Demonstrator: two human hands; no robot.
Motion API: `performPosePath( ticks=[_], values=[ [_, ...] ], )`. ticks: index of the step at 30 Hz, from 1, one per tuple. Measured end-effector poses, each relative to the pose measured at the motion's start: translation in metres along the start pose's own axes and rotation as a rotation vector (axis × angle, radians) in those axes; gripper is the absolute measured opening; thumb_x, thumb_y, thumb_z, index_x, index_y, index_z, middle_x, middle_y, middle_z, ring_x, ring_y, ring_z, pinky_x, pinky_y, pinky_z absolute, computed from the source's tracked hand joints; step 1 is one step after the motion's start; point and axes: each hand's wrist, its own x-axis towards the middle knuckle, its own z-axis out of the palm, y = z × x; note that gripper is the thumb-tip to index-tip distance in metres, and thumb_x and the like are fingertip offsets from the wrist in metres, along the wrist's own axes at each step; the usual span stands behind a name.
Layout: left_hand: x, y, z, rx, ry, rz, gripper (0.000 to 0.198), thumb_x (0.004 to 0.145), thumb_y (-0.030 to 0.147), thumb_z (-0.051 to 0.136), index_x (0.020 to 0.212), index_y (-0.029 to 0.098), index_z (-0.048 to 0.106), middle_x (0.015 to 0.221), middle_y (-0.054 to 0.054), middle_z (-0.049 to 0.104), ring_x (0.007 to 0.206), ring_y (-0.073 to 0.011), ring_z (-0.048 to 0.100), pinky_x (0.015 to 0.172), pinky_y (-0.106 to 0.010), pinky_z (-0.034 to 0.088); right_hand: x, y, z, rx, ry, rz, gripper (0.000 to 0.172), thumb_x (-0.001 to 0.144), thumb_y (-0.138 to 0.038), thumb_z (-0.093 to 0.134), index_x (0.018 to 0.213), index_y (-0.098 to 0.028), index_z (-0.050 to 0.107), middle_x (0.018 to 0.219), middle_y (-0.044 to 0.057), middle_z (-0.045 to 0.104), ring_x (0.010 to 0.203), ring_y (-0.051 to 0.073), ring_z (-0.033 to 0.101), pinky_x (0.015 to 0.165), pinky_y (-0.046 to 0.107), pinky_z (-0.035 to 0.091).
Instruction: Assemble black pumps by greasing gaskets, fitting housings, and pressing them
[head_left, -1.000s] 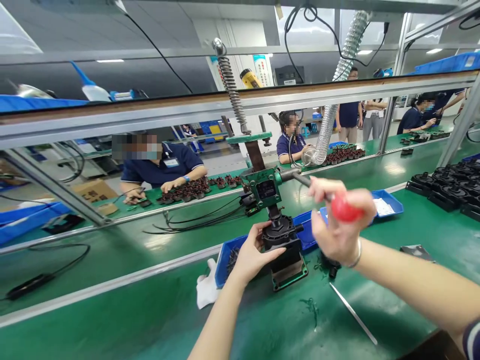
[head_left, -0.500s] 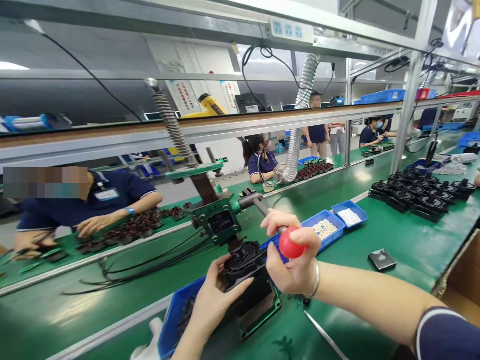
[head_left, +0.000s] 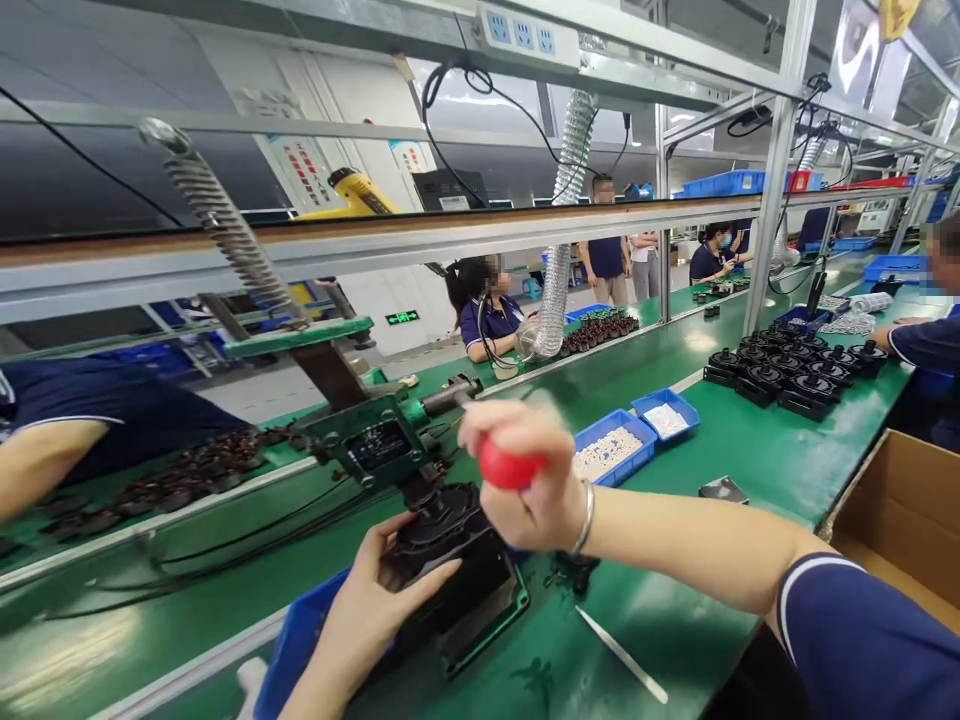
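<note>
A green hand press [head_left: 379, 440] with a tall coil spring [head_left: 225, 235] stands in front of me. Its ram comes down onto a round black plastic housing [head_left: 442, 520] on the press base. My left hand [head_left: 379, 585] curves around the near left side of that housing, thumb along the front edge. My right hand [head_left: 529, 480], a bit blurred, is closed round the red ball knob [head_left: 512, 462] of the press lever. Under my left forearm sits a blue bin [head_left: 304, 630], mostly covered. Metal tweezers [head_left: 622, 655] lie on the green table to the right.
Blue trays with small pale parts [head_left: 611, 452] and white parts [head_left: 665, 420] stand beyond my right hand. Several black housings [head_left: 795, 370] are grouped farther right. A cardboard box [head_left: 900, 520] borders the table. Co-workers sit across and at right; dark red parts [head_left: 187, 465] line the far side.
The view has swung right. My right hand has brought the lever knob lower and nearer the housing, and the ram sits lower. My left hand stays on the housing. The co-worker at left leans differently.
</note>
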Motion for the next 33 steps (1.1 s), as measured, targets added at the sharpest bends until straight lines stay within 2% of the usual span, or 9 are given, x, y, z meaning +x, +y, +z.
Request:
performPosePath(
  ticks=[3,7,11,14,19,23,26,29,33],
  values=[
    [0.002,-0.005,-0.001,0.005,-0.007,0.020,0.078,0.059,0.044,0.086,0.121,0.026,0.043,0.116,-0.007,0.063,0.113,-0.0294,0.065,0.104,-0.050,0.051,-0.003,-0.003,-0.001,0.064,0.092,-0.004,0.070,0.074,-0.001,0.049,0.129,-0.033,0.020,0.102,0.004,0.050,0.099,0.021,0.060,0.090,0.049,0.057],
    [-0.002,-0.006,0.002,-0.017,-0.038,0.049,0.076,0.061,0.040,0.086,0.121,0.025,0.043,0.118,-0.007,0.063,0.114,-0.0266,0.065,0.107,-0.047,0.049,-0.008,-0.006,-0.003,0.042,0.008,0.052,0.068,0.076,-0.003,0.047,0.132,-0.033,0.020,0.103,0.005,0.050,0.100,0.021,0.059,0.090,0.052,0.056],
    [-0.003,-0.005,0.006,-0.048,-0.035,0.071,0.077,0.060,0.038,0.086,0.122,0.025,0.043,0.122,-0.007,0.062,0.117,-0.0267,0.063,0.109,-0.048,0.046,-0.007,-0.004,-0.001,0.069,0.062,0.026,0.069,0.077,-0.004,0.047,0.132,-0.036,0.019,0.100,0.003,0.050,0.093,0.020,0.059,0.089,0.052,0.057],
    [-0.008,0.000,0.007,-0.067,-0.023,0.073,0.078,0.059,0.039,0.087,0.122,0.023,0.045,0.121,-0.009,0.063,0.116,-0.0277,0.063,0.109,-0.050,0.046,0.008,-0.006,-0.011,0.021,-0.022,0.077,0.071,0.080,-0.007,0.049,0.139,-0.034,0.018,0.116,0.008,0.051,0.108,0.024,0.059,0.097,0.056,0.053],
    [-0.066,0.005,0.012,-0.034,0.057,0.064,0.076,0.060,0.038,0.087,0.123,0.024,0.047,0.121,-0.009,0.062,0.115,-0.0277,0.063,0.107,-0.049,0.049,0.016,-0.027,-0.057,-0.121,-0.176,0.313,0.069,0.086,-0.012,0.048,0.146,-0.030,0.019,0.137,0.012,0.047,0.128,0.027,0.050,0.110,0.057,0.044],
    [-0.151,-0.015,0.042,-0.050,0.105,-0.040,0.072,0.064,0.036,0.085,0.124,0.024,0.047,0.124,-0.009,0.060,0.114,-0.0258,0.064,0.105,-0.044,0.050,-0.037,-0.050,-0.081,-0.118,-0.559,0.419,0.048,0.090,-0.013,0.051,0.135,-0.024,0.043,0.128,0.012,0.057,0.123,0.025,0.054,0.109,0.053,0.047],
    [-0.195,-0.035,0.076,-0.061,0.051,-0.097,0.069,0.067,0.031,0.083,0.126,0.024,0.047,0.129,-0.009,0.057,0.118,-0.0258,0.061,0.107,-0.045,0.049,-0.087,-0.071,-0.078,0.019,-0.937,0.436,0.052,0.090,-0.022,0.058,0.140,-0.020,0.041,0.136,0.015,0.054,0.130,0.026,0.049,0.110,0.051,0.046],
    [-0.210,-0.050,0.096,-0.062,0.019,-0.104,0.091,0.068,0.027,0.081,0.143,0.025,0.029,0.143,-0.013,0.048,0.132,-0.0277,0.051,0.114,-0.048,0.042,-0.122,-0.090,-0.066,0.141,-1.144,0.465,0.072,0.087,-0.038,0.067,0.146,-0.014,0.034,0.144,0.021,0.047,0.137,0.029,0.043,0.113,0.051,0.044],
    [-0.207,-0.055,0.088,-0.004,-0.074,-0.067,0.101,0.068,0.031,0.081,0.149,0.021,0.021,0.152,-0.017,0.037,0.141,-0.0307,0.039,0.119,-0.050,0.035,-0.143,-0.099,-0.054,0.155,-1.230,0.510,0.081,0.083,-0.046,0.071,0.146,-0.014,0.031,0.145,0.022,0.046,0.137,0.031,0.043,0.113,0.053,0.043]
  ],
)
